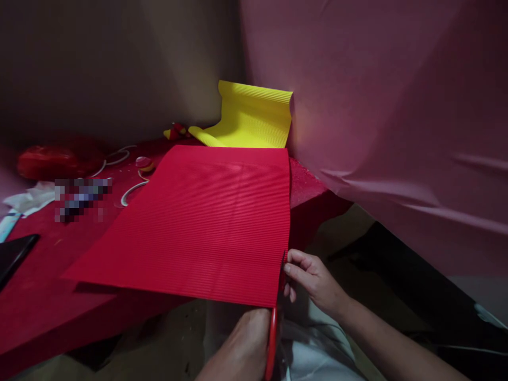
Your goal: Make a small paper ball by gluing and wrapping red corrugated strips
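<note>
My left hand point(248, 341) is beneath the near edge of the red corrugated sheet point(214, 222); its fingers are hidden, so I cannot tell its grip on the adjacent red-handled scissors point(271, 344). My right hand point(307, 275) pinches the sheet's right margin. The sheet overhangs the desk point(32, 312) at its near edge. I judge cutting early: the margin beyond appears uncut. The yellow corrugated sheet point(254, 121), at the far edge, is untouched.
</note>
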A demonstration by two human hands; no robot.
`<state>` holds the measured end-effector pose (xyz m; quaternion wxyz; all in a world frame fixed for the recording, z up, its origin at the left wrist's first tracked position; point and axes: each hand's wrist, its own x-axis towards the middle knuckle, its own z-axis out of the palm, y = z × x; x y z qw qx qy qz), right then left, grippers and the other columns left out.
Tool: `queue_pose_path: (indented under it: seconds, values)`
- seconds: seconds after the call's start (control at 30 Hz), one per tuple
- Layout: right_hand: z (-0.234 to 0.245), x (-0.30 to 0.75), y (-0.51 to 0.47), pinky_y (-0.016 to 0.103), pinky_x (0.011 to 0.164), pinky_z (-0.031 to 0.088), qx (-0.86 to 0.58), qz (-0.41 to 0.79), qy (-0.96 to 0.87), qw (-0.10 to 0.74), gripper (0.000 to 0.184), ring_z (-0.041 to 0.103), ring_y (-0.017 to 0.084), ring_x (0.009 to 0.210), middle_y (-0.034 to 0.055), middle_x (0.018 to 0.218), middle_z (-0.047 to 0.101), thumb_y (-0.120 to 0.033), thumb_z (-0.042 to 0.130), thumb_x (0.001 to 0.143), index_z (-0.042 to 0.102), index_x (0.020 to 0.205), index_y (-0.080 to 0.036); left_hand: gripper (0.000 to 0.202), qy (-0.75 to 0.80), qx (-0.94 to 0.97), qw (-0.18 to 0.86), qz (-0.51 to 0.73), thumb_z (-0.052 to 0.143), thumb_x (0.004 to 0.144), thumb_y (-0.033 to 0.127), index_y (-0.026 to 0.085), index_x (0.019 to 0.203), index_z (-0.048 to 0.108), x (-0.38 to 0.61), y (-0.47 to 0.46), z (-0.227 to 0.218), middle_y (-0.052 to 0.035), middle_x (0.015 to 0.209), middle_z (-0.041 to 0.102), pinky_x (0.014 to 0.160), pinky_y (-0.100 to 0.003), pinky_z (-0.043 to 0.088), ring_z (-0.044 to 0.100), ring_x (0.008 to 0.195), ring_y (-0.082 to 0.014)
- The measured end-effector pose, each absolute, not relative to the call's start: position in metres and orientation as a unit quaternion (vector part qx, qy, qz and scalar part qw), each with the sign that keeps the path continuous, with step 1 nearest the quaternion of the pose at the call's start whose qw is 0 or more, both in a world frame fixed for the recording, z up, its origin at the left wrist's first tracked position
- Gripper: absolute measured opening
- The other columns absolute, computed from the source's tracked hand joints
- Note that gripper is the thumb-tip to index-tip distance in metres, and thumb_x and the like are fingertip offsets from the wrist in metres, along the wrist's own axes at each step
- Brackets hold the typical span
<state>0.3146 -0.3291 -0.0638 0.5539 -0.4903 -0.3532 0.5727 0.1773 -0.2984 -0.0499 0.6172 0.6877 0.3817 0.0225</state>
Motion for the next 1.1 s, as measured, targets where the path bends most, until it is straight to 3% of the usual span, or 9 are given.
queue_pose_path:
  seconds: [0.3,0.67,0.87,1.1]
  values:
    - [-0.061,0.313,-0.328,0.020,0.045,0.042,-0.511,0.564,-0.363,0.537,0.032,0.050,0.008,0.044,-0.0030,0.056,0.055,-0.046,0.058,0.082,0.054,0.076,-0.015,0.028,0.398,0.688,0.603,-0.065,0.054,0.090,0.034,0.017,0.113,0.058,0.151,-0.292,-0.048,-0.0067,0.115,0.060,0.081,-0.039,0.053,0.060,0.097,-0.0218]
    - [-0.067,0.314,-0.327,0.022,0.047,0.042,-0.548,0.494,-0.421,0.528,0.021,0.052,0.010,0.050,-0.0025,0.059,0.054,-0.034,0.053,0.086,0.054,0.073,-0.017,0.028,0.398,0.671,0.612,-0.130,0.049,0.093,0.040,0.015,0.096,0.062,0.143,-0.300,-0.049,-0.0014,0.084,0.064,0.059,-0.026,0.052,0.061,0.065,-0.0116]
    - [-0.060,0.317,-0.320,0.021,0.047,0.045,-0.545,0.504,-0.328,0.584,0.023,0.053,0.010,0.051,-0.0038,0.061,0.054,-0.039,0.060,0.081,0.052,0.074,-0.018,0.027,0.400,0.702,0.583,-0.091,0.052,0.091,0.038,0.015,0.100,0.062,0.136,-0.305,-0.044,-0.0028,0.094,0.065,0.065,-0.029,0.054,0.063,0.076,-0.0152]
    - [-0.065,0.320,-0.316,0.018,0.041,0.042,-0.532,0.522,-0.313,0.588,0.031,0.053,0.008,0.046,-0.0045,0.056,0.055,-0.044,0.062,0.080,0.050,0.070,-0.018,0.029,0.377,0.744,0.549,-0.054,0.055,0.089,0.035,0.017,0.110,0.059,0.136,-0.297,-0.041,-0.0052,0.113,0.060,0.080,-0.038,0.053,0.060,0.097,-0.0235]
